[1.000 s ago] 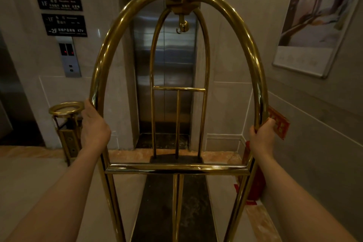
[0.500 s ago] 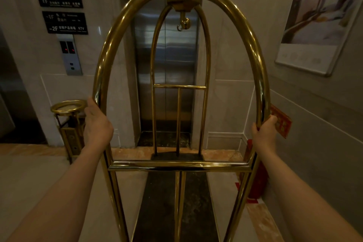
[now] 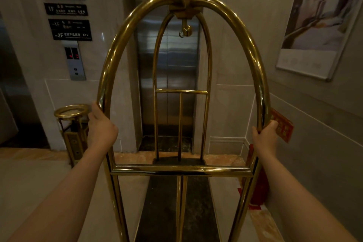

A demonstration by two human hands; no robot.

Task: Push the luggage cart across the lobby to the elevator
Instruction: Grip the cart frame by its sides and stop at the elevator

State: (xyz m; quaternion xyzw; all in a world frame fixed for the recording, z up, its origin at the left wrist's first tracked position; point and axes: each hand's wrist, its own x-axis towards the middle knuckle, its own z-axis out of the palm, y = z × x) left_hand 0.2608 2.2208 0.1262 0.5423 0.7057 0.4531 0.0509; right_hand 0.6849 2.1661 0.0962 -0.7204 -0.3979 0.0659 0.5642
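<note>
Straight ahead, head view: luggage cart [image 3: 182,170], brass, faces the closed elevator doors [image 3: 168,68]. Your left hand [image 3: 101,126] has fingers wrapped on the left upright of the near arch; your right hand [image 3: 265,136] has fingers curled round the right upright. Ash stand [image 3: 71,112] with a brass ring top stands left of the cart, near the call panel [image 3: 75,61]; its contents can't be told. Red extinguisher [image 3: 259,192] sits just beside the cart's right side, against the wall. Poster [image 3: 318,25] up right.
</note>
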